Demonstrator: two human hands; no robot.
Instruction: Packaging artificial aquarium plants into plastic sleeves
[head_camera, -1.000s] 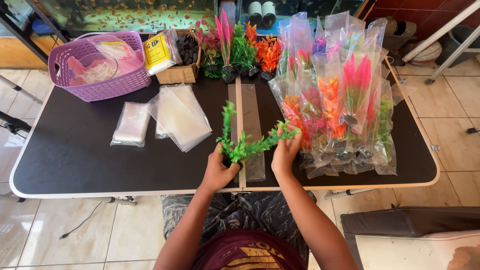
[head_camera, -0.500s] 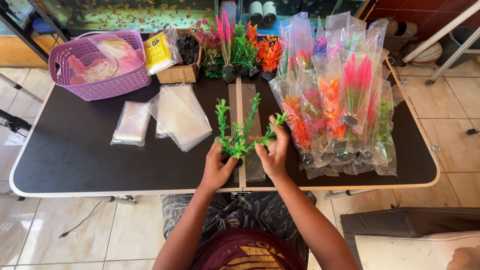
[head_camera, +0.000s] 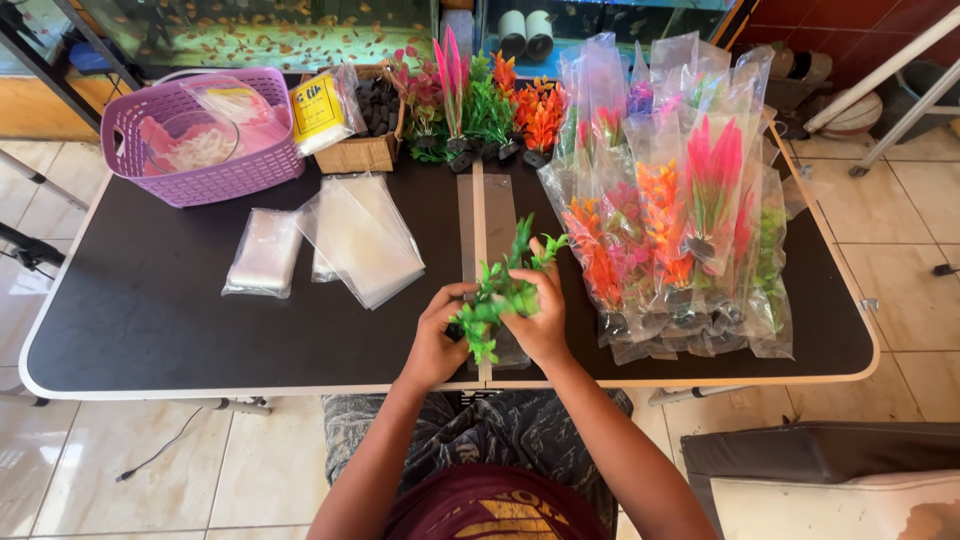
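A green plastic aquarium plant (head_camera: 503, 288) is bunched between both hands over the near middle of the black table (head_camera: 160, 320). My left hand (head_camera: 436, 338) grips its lower stems. My right hand (head_camera: 541, 315) is wrapped around the leaves from the right side, and a few green tips stick out above the fingers. Under the hands lies a long clear plastic bag (head_camera: 485, 215), running away from me along the table's centre seam.
Several bagged bright plastic plants (head_camera: 672, 215) are piled at the right. Unbagged plants (head_camera: 478, 105) stand at the back, beside a small box of dark bases (head_camera: 368, 125). Empty clear bags (head_camera: 345, 235) lie at the left, and a purple basket (head_camera: 205, 135) sits at the back left.
The plant's stems were spread wide between my hands; now they are gathered into a tight bunch, and both hands have drawn together and nearer to me.
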